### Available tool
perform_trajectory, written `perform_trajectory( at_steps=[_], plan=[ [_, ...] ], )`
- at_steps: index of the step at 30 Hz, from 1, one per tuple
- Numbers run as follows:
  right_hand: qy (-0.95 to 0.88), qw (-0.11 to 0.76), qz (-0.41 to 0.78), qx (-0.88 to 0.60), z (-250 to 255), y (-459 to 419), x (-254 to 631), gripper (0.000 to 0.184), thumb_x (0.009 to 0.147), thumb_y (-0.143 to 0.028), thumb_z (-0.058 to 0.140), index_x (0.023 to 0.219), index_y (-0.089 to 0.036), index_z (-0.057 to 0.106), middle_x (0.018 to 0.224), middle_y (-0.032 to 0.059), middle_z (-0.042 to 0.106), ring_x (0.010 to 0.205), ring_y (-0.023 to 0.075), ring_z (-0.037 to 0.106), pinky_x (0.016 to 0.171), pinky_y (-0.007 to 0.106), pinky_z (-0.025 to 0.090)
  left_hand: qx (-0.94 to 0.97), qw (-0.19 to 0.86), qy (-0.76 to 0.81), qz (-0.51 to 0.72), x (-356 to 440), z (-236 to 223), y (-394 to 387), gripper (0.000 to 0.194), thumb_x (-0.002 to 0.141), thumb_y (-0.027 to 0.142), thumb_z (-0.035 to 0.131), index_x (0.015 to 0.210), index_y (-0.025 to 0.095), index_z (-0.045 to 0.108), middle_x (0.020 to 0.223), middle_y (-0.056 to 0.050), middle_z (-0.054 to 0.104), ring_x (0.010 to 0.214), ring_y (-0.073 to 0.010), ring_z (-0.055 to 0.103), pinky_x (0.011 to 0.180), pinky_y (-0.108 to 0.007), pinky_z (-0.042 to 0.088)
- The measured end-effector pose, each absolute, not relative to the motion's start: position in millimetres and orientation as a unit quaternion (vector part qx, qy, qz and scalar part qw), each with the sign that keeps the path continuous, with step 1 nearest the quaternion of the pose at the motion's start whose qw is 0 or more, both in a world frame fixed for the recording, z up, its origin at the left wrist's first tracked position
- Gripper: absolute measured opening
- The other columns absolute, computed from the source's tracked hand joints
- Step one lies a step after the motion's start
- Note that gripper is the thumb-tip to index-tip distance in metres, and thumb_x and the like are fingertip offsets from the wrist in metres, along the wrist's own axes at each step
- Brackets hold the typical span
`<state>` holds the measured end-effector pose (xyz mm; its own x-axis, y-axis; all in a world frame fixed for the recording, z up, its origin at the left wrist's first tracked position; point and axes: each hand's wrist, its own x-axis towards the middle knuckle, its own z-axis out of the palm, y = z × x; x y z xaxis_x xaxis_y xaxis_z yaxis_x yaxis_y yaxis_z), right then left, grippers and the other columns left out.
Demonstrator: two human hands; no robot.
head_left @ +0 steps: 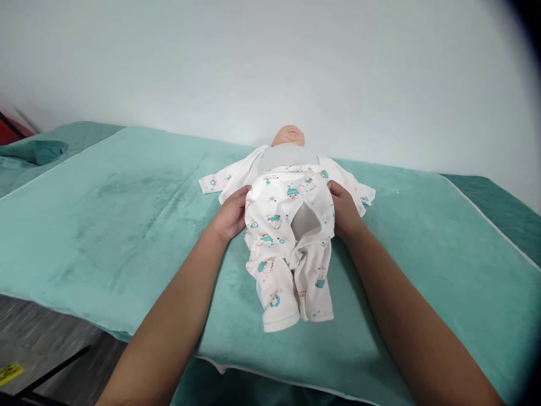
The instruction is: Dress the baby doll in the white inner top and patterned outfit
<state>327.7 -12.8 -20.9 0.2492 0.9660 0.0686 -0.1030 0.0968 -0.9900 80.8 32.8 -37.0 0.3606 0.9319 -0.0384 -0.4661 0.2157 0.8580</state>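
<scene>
A baby doll (289, 136) lies on its back, head toward the wall, on a green cloth. It wears a white printed baby jacket (249, 166), spread open over a grey torso. White printed baby pants (274, 208) cover its hips and legs, with an opening at the crotch where grey shows. My left hand (234, 214) is closed on the pants' waist at the left side. At the opposite side, my right hand (343, 210) grips the waist too. Several fingertips of both hands are hidden behind the fabric.
The green cloth (127, 225) covers the table up to a white wall (270, 67). A bunched green fabric (34, 152) lies at the far left. Below the table's left front edge, a dark bar (54, 369) and a yellow label (10, 373) show near the grey floor.
</scene>
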Motion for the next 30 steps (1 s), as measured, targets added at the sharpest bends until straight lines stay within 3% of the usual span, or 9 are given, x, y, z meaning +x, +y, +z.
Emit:
perform_trajectory(
  at_steps=[6,10,17,22,27,30],
  plan=[
    [-0.45,0.62,0.375,-0.522,-26.8,0.2,326.7,0.036,0.063,-0.033,0.081,0.068,-0.024,0.047,0.059,-0.0063,0.049,0.053,0.0102,0.04,0.047,0.024,0.033,0.364,0.718,0.315,0.502,85.6,-29.4,27.1,0.03,0.068,0.02,0.078,0.095,0.013,0.068,0.089,-0.008,0.075,0.098,-0.028,0.072,0.092,-0.041,0.057],
    [-0.457,0.619,0.417,-0.484,-37.4,9.3,329.3,0.032,0.067,-0.032,0.081,0.079,-0.025,0.053,0.068,-0.0053,0.06,0.057,0.0126,0.05,0.051,0.026,0.041,0.371,0.698,0.337,0.511,88.0,-22.1,21.1,0.031,0.067,0.024,0.076,0.094,0.015,0.067,0.088,-0.005,0.074,0.097,-0.0267,0.071,0.091,-0.039,0.056],
    [-0.484,0.566,0.464,-0.479,-40.9,7.1,337.3,0.036,0.069,-0.044,0.081,0.092,-0.027,0.059,0.086,-0.0004,0.072,0.07,0.0175,0.062,0.063,0.033,0.049,0.475,0.551,0.419,0.543,85.9,-21.7,22.0,0.025,0.072,0.032,0.068,0.093,0.018,0.066,0.094,-0.002,0.072,0.095,-0.0203,0.065,0.083,-0.03,0.051],
    [-0.505,0.557,0.433,-0.497,-46.0,9.5,336.3,0.029,0.072,-0.042,0.076,0.089,-0.027,0.057,0.085,-0.0005,0.071,0.07,0.018,0.06,0.064,0.033,0.048,0.515,0.498,0.42,0.556,82.7,-28.8,27.7,0.027,0.078,0.035,0.067,0.101,0.021,0.069,0.105,-0.002,0.072,0.098,-0.0179,0.063,0.088,-0.028,0.048],
    [-0.526,0.568,0.277,-0.57,-44.4,10.5,335.2,0.013,0.076,-0.029,0.067,0.086,-0.024,0.06,0.077,-0.0005,0.065,0.074,0.0181,0.058,0.074,0.035,0.049,0.539,0.463,0.427,0.56,81.5,-31.4,27.0,0.026,0.085,0.04,0.066,0.104,0.023,0.071,0.104,-0.002,0.072,0.099,-0.0181,0.062,0.088,-0.027,0.047],
    [-0.537,0.595,0.204,-0.562,-32.3,3.6,333.7,0.012,0.082,-0.029,0.064,0.092,-0.024,0.064,0.089,0.0026,0.067,0.085,0.0195,0.06,0.086,0.037,0.049,0.549,0.429,0.438,0.569,84.8,-25.3,25.8,0.027,0.088,0.045,0.063,0.098,0.021,0.07,0.103,-0.003,0.071,0.1,-0.0193,0.061,0.089,-0.028,0.046]
  ],
)
